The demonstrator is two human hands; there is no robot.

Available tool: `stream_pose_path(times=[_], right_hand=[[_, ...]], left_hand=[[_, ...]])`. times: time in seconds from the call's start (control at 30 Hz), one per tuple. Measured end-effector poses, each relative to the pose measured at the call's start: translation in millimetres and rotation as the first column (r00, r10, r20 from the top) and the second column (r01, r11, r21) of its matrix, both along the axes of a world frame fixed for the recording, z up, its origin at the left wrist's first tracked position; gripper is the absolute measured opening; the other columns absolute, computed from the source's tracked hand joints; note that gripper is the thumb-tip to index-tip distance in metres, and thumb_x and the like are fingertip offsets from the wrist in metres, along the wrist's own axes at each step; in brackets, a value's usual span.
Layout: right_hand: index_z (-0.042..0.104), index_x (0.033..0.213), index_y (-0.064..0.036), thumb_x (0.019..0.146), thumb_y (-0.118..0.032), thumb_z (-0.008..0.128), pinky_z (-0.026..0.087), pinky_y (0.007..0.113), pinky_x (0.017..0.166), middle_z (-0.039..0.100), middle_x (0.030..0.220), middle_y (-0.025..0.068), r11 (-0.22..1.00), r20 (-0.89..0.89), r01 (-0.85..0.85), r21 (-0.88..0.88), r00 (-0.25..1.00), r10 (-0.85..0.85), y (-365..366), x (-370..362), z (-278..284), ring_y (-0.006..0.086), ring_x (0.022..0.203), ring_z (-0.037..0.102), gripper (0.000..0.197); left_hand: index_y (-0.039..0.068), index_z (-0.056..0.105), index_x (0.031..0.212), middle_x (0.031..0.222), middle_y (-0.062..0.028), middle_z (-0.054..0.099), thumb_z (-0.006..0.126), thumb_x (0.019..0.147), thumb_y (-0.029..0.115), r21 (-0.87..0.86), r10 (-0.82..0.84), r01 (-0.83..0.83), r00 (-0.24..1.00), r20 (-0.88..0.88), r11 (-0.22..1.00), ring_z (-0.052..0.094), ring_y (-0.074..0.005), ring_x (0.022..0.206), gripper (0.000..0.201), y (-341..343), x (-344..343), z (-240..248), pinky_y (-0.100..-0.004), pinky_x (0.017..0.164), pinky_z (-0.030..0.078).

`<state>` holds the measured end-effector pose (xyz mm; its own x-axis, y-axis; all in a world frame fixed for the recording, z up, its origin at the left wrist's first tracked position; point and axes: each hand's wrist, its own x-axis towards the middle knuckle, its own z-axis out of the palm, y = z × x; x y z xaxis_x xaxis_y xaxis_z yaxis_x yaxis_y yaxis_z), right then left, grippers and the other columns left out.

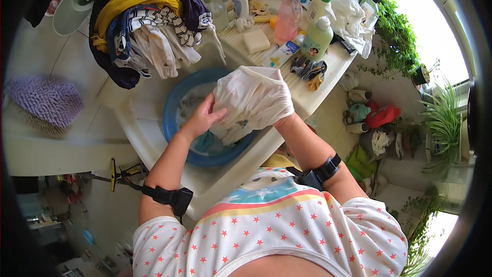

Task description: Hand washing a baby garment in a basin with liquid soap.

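Observation:
A white, thin cloth garment [251, 97] with a finished edge along its top and some coloured marks low down is held up over a blue basin [170, 136]. My left hand [206, 115] grips its left side, thumb lying on the cloth. On the other side my right hand [285, 119] is mostly inside the garment, holding it up; the cloth hides its fingers. Below, the basin contains sudsy water with pale cloth [190, 103] and a teal cloth [205, 141] in it. The basin stands in a light-coloured sink [125, 110].
Piled clothes [154, 25] rest at the sink's far left. On the ribbed counter are a soap bar [256, 41], a pink bottle [288, 15], a green pump bottle [317, 39], a small box [281, 54] and bunched grey socks [308, 69]. A purple shaggy mop head [46, 100] is at left.

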<state>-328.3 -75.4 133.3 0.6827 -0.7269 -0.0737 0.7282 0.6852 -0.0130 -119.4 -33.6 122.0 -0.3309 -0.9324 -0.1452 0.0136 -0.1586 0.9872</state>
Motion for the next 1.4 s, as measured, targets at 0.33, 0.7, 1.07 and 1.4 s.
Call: stream_pose_path(times=[0.33, 0.7, 1.07, 1.4], right_hand=[[0.039, 0.123, -0.002, 0.08, -0.063, 0.031, 0.029, 0.044, 0.099, 0.042, 0.124, 0.0166, 0.988, -0.08, -0.152, 0.031, 0.985, 0.154, -26, -20, 6, 0.0324, 0.113, 0.042, 0.075], [0.038, 0.124, -0.0028, 0.081, -0.063, 0.027, 0.027, 0.042, 0.1, 0.042, 0.125, 0.0151, 0.97, -0.033, -0.243, -0.032, 0.97, 0.242, -54, -27, 14, 0.0303, 0.114, 0.041, 0.075], [0.039, 0.121, -0.0041, 0.085, -0.052, 0.033, 0.032, 0.04, 0.097, 0.042, 0.124, 0.0132, 0.999, 0.038, -0.042, -0.017, 0.998, 0.042, -68, -43, 48, 0.0275, 0.114, 0.04, 0.06], [0.044, 0.117, -0.0037, 0.089, -0.046, 0.029, 0.037, 0.043, 0.092, 0.048, 0.118, 0.0136, 0.987, -0.066, 0.154, -0.034, 0.986, -0.156, -63, -70, 62, 0.0305, 0.105, 0.047, 0.053]], left_hand=[[0.005, 0.035, 0.126, 0.101, -0.0065, 0.055, 0.055, 0.083, 0.015, 0.212, 0.09, -0.126, 0.981, 0.172, 0.969, 0.051, -0.0111, 0.093, 0.048, 4, -5, -7, -0.0249, 0.082, 0.04], [0.002, 0.05, 0.113, 0.092, -0.0075, 0.058, 0.06, 0.076, 0.012, -0.068, 0.028, 0.015, 0.81, 0.585, 0.998, 0.055, -0.0168, 0.084, 0.039, 15, 0, -5, -0.0279, 0.078, 0.043], [0.001, 0.059, 0.092, 0.084, -0.0082, 0.059, 0.055, 0.076, 0.002, -0.517, 0.452, -0.198, 0.783, 0.427, 0.833, 0.057, -0.017, 0.079, 0.017, -46, -47, 38, -0.0273, 0.069, 0.045], [0.002, 0.059, 0.096, 0.101, -0.0094, 0.058, 0.051, 0.079, 0.002, -0.838, 0.381, 0.042, 0.878, 0.291, 0.545, 0.056, -0.0201, 0.092, 0.019, -137, -135, 116, -0.0277, 0.077, 0.044]])
